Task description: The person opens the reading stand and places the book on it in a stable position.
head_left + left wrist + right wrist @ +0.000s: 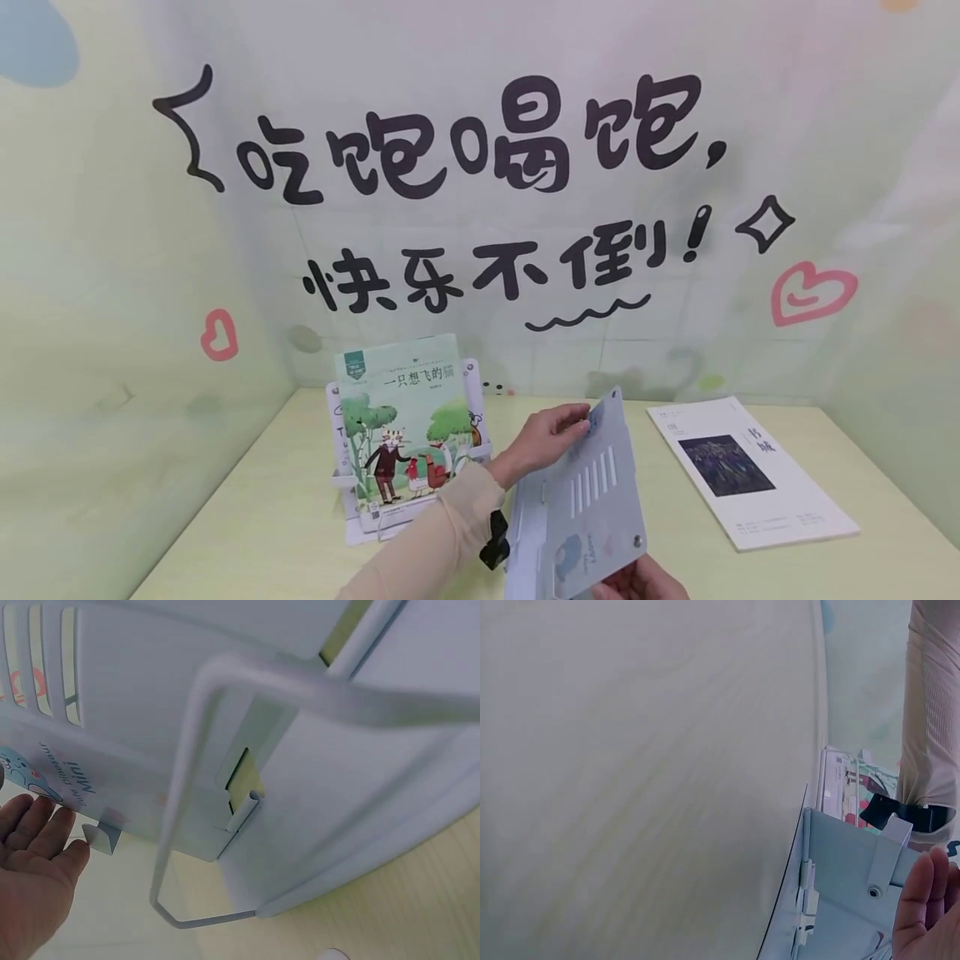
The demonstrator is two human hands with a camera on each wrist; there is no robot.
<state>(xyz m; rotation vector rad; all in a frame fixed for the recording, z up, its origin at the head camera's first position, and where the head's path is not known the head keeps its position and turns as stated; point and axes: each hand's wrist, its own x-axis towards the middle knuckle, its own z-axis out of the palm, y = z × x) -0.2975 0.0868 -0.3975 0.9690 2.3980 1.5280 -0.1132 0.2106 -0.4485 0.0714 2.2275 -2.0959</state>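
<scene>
A pale blue-grey metal book stand point(600, 492) is partly unfolded, its slotted panel with printed cartoon tilted up from the base. My left hand point(551, 437) grips the panel's far edge, and in the left wrist view its fingers point(45, 832) lie along that edge beside a small folded tab point(101, 837). At the near corner, my right hand point(641, 579) holds the lower edge, partly cut off by the frame. The right wrist view has its fingers point(919, 896) against the stand's back point(847, 847). A bent wire support point(180, 787) crosses the left wrist view.
To the left, a green picture book point(408, 425) leans on another white stand point(474, 392). A white book point(750, 475) with a dark cover picture lies flat at right. Printed fabric walls point(480, 217) enclose the pale wooden table point(247, 500).
</scene>
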